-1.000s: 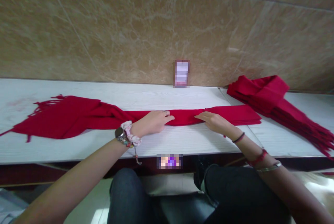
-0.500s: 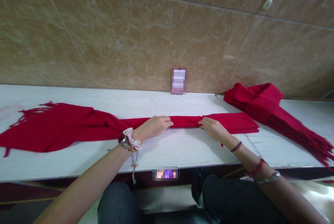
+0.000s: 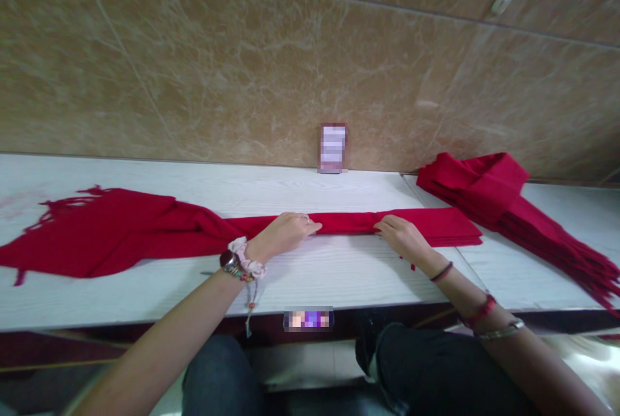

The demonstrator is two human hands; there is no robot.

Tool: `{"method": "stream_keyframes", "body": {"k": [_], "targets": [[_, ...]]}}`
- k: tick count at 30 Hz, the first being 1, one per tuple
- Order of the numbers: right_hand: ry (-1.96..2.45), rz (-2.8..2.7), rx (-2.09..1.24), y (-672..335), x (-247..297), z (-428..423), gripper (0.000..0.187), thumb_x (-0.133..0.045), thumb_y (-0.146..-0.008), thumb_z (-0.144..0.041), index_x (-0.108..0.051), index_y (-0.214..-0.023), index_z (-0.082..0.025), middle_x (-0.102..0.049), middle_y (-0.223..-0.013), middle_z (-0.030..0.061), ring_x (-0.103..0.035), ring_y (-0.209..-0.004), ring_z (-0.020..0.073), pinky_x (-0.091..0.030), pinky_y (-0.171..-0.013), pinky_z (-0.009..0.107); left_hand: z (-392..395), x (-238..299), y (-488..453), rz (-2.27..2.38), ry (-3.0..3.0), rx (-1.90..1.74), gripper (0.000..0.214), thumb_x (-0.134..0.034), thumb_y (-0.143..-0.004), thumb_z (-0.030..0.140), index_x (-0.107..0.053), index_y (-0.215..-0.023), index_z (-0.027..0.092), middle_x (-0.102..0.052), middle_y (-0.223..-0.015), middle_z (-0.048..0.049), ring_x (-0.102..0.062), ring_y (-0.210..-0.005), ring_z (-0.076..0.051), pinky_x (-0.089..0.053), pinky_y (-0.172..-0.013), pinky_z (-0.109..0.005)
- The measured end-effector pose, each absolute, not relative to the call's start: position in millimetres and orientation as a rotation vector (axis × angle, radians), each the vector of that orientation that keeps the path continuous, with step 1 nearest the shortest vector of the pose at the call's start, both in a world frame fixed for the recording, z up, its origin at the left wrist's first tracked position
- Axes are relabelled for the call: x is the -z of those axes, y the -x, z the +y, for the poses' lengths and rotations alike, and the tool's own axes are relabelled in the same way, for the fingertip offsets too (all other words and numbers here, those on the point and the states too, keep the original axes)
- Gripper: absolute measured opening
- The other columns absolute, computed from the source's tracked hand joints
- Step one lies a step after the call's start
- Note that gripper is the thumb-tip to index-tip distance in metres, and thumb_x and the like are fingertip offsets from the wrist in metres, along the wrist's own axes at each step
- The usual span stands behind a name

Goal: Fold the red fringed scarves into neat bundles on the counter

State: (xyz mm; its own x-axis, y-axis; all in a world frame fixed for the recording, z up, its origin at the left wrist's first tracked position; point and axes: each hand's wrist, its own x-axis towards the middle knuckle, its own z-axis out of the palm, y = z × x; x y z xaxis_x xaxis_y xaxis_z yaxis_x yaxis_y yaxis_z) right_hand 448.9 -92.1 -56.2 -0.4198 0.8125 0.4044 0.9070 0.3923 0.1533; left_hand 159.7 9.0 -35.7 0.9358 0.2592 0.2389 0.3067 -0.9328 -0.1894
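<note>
A long red scarf (image 3: 343, 223) lies across the white table, folded into a narrow strip in its middle. Its left end spreads wide and wrinkled, with fringe at the far left; the right part is stacked in flat layers. My left hand (image 3: 285, 235) is closed on the strip left of centre, thumb pointing right along the near edge. Farther right, my right hand (image 3: 401, 235) pinches the near edge where the strip meets the layered part. A few fringe threads hang out below my right wrist. Both palms are hidden.
Another red scarf (image 3: 508, 203), folded and fringed, lies slantwise at the right, touching the layered end. A phone (image 3: 332, 148) leans upright against the brown tiled wall (image 3: 232, 67). The white table's (image 3: 310, 280) front edge runs just above my knees, where a blurred-out screen (image 3: 309, 319) shows.
My right hand has shifted slightly right along the near edge, and the strip between my hands looks a little flatter. My left hand keeps nearly the same place.
</note>
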Motion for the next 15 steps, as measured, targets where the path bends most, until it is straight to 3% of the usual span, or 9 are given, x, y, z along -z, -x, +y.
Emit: {"method": "stream_keyframes", "body": {"k": [8,11,15], "targets": [[1.424,-2.475,0.54,-446,54,-93,0.019,-0.046,-0.085,-0.009,-0.065,-0.084,-0.013,-0.064,-0.08,0.0096,-0.059,-0.076,0.02,-0.049,-0.07,0.033,1,34,-160,-0.429,2.888,0.297,0.028,-0.043,-0.084,0.004,-0.061,-0.102,0.014,-0.067,-0.089,-0.0062,-0.061,-0.087,-0.016,-0.049,-0.078,-0.028],[1.353,-2.47,0.476,-441,52,-95,0.026,-0.042,-0.085,-0.007,-0.066,-0.094,-0.014,-0.066,-0.095,0.0116,-0.061,-0.089,0.0209,-0.05,-0.079,0.036,-4,34,-162,-0.419,2.953,0.301,0.03,-0.044,-0.087,0.012,-0.058,-0.112,0.017,-0.063,-0.109,-0.0072,-0.056,-0.102,-0.017,-0.044,-0.089,-0.031],[1.283,-2.551,0.296,-441,55,-99,0.039,-0.036,-0.086,-0.004,-0.057,-0.117,-0.011,-0.061,-0.117,0.013,-0.056,-0.109,0.0188,-0.046,-0.093,0.034,-6,40,-162,-0.472,3.086,0.201,0.042,-0.039,-0.092,0.024,-0.039,-0.134,0.029,-0.035,-0.143,-0.0017,-0.029,-0.132,-0.021,-0.026,-0.106,-0.041]]}}
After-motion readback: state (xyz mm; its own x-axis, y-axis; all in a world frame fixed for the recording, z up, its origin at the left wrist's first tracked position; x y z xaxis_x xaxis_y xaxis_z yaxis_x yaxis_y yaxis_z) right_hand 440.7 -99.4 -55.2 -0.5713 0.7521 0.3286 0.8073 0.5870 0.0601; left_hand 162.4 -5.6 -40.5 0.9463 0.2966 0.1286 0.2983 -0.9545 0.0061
